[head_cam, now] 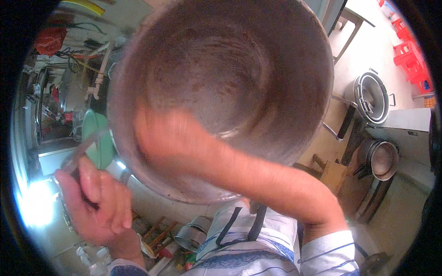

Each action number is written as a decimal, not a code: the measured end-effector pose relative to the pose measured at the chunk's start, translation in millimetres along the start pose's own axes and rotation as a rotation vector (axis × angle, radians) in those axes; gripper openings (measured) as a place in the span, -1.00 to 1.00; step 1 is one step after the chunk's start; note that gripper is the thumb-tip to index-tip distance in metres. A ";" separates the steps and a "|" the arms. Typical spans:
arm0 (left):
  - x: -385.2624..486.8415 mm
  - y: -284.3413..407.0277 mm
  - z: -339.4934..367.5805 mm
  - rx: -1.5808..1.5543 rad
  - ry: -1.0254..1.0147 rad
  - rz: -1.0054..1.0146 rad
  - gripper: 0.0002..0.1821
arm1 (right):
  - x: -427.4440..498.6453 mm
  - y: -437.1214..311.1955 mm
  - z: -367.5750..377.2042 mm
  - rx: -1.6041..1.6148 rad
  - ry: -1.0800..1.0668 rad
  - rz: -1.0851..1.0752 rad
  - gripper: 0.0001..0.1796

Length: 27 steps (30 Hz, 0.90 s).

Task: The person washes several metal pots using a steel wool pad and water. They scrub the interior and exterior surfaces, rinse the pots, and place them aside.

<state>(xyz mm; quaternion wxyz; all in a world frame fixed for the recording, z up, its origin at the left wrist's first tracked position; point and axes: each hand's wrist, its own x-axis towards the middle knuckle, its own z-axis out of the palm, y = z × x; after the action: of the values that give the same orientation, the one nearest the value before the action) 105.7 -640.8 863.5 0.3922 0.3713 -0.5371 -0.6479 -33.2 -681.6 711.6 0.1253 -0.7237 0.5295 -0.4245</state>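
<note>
A big, deep metal pot [221,79] is tipped so that its open mouth faces me, showing stained inner walls and bottom. At the left, my left hand [98,203] is closed around a narrow metal strap [86,145], apparently the pot's side handle. From the lower right my right arm reaches across the pot's rim. My right hand [165,134] lies inside, against the left part of the inner wall. It is motion-blurred, and its fingers cannot be made out, nor whether they hold anything.
A green plastic basin [98,138] stands left of the pot, below pale pipes [100,77]. Right of me are a two-handled metal pot [373,96] and stacked pans [383,160]. Red plastic stools [409,60] line the far right. Another metal pot [190,238] sits by my legs.
</note>
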 end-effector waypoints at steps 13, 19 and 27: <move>-32.1 13.6 7.6 0.057 -0.077 0.027 -0.49 | 53.4 154.8 19.1 0.065 0.825 0.601 -0.67; -38.2 21.7 27.8 0.231 -0.084 0.064 -0.50 | 43.4 39.2 104.9 0.303 0.269 0.045 -0.60; -29.6 7.8 17.4 0.227 0.130 0.027 -0.41 | -45.5 71.2 56.3 0.282 -0.223 0.209 -0.62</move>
<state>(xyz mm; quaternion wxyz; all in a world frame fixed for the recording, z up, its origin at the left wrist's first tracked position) 103.2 -607.9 875.5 0.3902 0.4471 -0.5855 -0.5522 -41.7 -686.0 610.5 0.3265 -0.6829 0.5198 -0.3961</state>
